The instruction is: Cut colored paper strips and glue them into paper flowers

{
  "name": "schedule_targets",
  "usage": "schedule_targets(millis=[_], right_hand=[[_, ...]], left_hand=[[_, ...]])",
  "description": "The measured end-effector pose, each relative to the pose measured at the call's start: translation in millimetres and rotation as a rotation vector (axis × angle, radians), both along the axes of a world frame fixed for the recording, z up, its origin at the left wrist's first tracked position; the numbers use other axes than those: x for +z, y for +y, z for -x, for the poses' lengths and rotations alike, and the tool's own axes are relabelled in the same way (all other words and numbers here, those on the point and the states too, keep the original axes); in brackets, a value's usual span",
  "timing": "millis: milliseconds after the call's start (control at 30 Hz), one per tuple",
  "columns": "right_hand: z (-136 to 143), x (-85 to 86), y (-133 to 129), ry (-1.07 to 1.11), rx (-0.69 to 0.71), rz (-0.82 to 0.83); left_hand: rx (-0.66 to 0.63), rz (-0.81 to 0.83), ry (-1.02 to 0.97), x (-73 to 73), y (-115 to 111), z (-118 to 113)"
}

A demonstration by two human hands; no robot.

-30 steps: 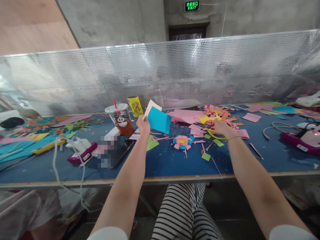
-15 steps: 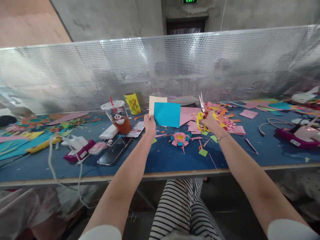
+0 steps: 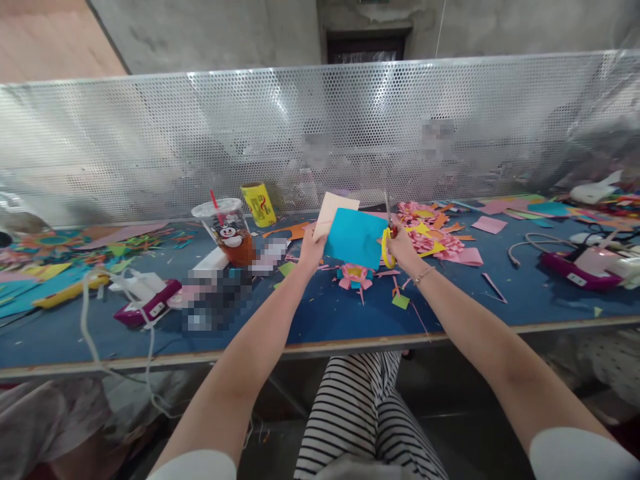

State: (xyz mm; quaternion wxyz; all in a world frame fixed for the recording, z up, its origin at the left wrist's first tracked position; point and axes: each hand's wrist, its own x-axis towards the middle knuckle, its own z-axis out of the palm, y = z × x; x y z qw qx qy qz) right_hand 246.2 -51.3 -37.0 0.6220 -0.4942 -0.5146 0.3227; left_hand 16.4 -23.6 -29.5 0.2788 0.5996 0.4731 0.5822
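Observation:
My left hand (image 3: 313,248) pinches a blue paper sheet (image 3: 354,235) and a cream sheet (image 3: 334,208) that sticks out behind it. Both are held up above the table, with the blue one tilted. At the blue sheet's right edge, my right hand (image 3: 401,248) is closed on yellow-handled scissors (image 3: 387,248), blades pointing up. Whether its fingers also touch the sheet is hard to tell. Just below the blue sheet lies a pink and blue paper flower (image 3: 356,275), partly covered by it.
On the blue table (image 3: 320,320) stand a drink cup (image 3: 231,233) and a yellow roll (image 3: 259,205) at left. Purple power strips (image 3: 150,303) with cables lie on both sides. Pink paper flowers (image 3: 450,245) and scraps are at right. A perforated metal screen (image 3: 280,140) rises behind.
The right hand with the scissors has moved left to the blue sheet's edge. Both sheets have shifted right and tilted clockwise. The camera view has shifted slightly.

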Motion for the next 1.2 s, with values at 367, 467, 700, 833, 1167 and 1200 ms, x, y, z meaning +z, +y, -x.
schedule_targets(millis=[367, 467, 700, 833, 1167, 1200], right_hand=[[-22, 6.3, 2, 0.052, -0.176, -0.057], [-22, 5.9, 1, 0.111, -0.148, -0.036], [-17, 7.9, -1, 0.180, -0.102, -0.020], [-17, 3.5, 2, 0.179, -0.131, -0.009], [-29, 10.1, -7, -0.334, -0.397, -0.087], [-25, 13.7, -13, -0.357, -0.377, -0.153]], left_hand=[[0.160, 0.137, 0.536, -8.6, 13, 22], [0.162, 0.120, 0.593, -8.5, 14, 23], [0.224, 0.059, 0.811, -4.0, 6, 16], [0.220, -0.072, 0.853, -0.6, -3, 9], [0.211, 0.046, 1.076, 18.3, -33, -6], [0.220, 0.067, 1.108, 20.0, -37, -10]])
